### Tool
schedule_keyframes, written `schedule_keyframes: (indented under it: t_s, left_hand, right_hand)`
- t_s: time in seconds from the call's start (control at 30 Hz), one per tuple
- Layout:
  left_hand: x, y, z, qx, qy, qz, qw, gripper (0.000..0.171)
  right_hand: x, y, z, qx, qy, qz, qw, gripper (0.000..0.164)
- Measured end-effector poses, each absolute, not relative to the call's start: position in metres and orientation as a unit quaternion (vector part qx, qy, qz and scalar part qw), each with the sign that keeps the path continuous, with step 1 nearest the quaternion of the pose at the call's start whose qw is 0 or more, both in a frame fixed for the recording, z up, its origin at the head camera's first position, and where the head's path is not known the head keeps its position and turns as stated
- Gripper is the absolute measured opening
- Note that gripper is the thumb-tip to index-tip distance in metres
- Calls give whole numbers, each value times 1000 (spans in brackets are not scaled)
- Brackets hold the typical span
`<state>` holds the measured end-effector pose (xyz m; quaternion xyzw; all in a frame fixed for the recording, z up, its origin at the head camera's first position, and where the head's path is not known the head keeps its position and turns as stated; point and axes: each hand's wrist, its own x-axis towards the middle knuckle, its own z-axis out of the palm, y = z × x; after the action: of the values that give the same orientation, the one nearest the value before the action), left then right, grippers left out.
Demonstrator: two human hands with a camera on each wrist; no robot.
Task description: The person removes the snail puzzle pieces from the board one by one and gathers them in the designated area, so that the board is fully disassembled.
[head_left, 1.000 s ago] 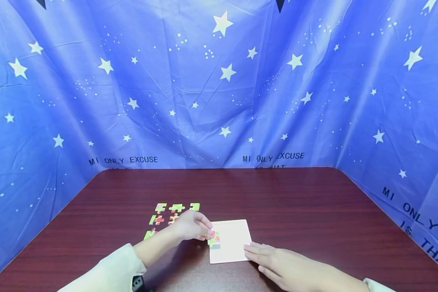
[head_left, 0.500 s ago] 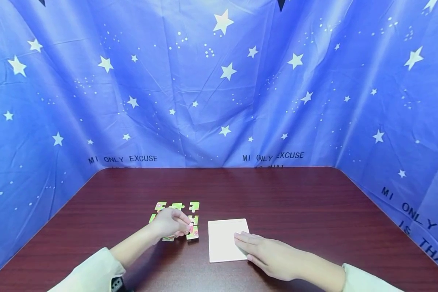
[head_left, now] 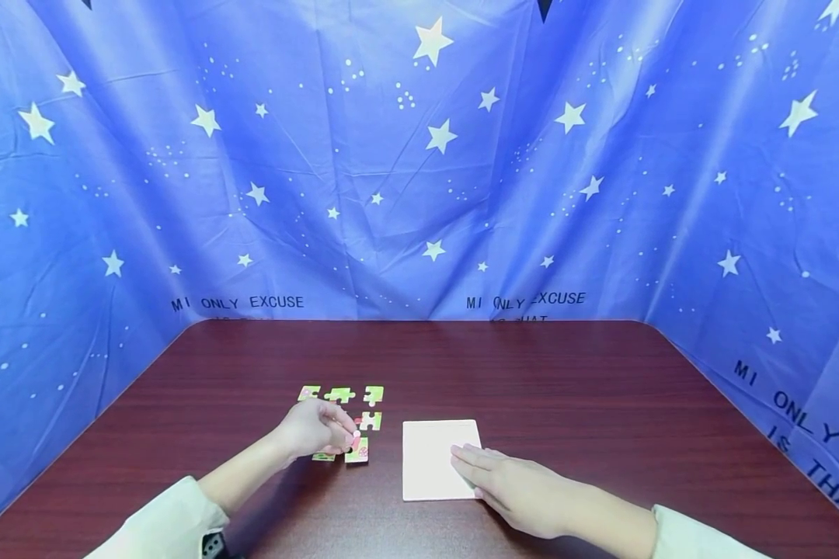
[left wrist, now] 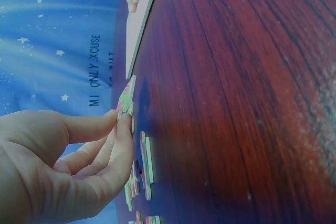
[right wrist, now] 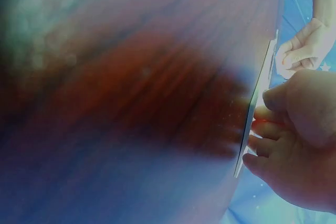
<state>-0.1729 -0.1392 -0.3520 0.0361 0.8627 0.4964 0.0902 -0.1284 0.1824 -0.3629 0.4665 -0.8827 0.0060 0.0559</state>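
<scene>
My left hand (head_left: 315,428) pinches a green jigsaw puzzle piece (head_left: 358,451) with red and pink print between thumb and fingertips. In the left wrist view this piece (left wrist: 126,97) is tilted above the dark table, beyond the other pieces. Flat on the table to the right lies a square white board (head_left: 429,466). Straight fingers of my right hand (head_left: 524,491) rest on the board's right part. The right wrist view shows the board (right wrist: 255,103) edge-on, with the right fingertips at it.
Several loose puzzle pieces lie in rough rows left of the board, among them a corner piece (head_left: 374,394), a top middle one (head_left: 339,395) and one at the right (head_left: 371,421). My left hand covers part of them. A blue star-print curtain (head_left: 391,155) surrounds the table (head_left: 566,388).
My left hand has carried the puzzle piece leftward from the board's left edge to the loose pieces. My right fingers have slid a little further onto the board.
</scene>
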Motion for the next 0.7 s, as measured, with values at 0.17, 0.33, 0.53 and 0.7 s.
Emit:
schedule_keyframes:
  t_s: [0.17,0.33,0.53,0.7]
  left_hand:
    - [-175,-131,-355,48,874,478,80,10]
    - [-177,-124,-357,73,901,425,44,6]
    - [-177,-119,-358,82,920,382,7,11]
    - [-175,-118,-356,89,928,362,-9,12]
  right_hand:
    - [-127,183,-363,450,-892,8,40,44]
    - [-126,183,-362,441,-897,11,29,46]
    - [-126,184,-362,437,-899,14,27,45]
    - [-127,184,-362,433,-901,20,26,45]
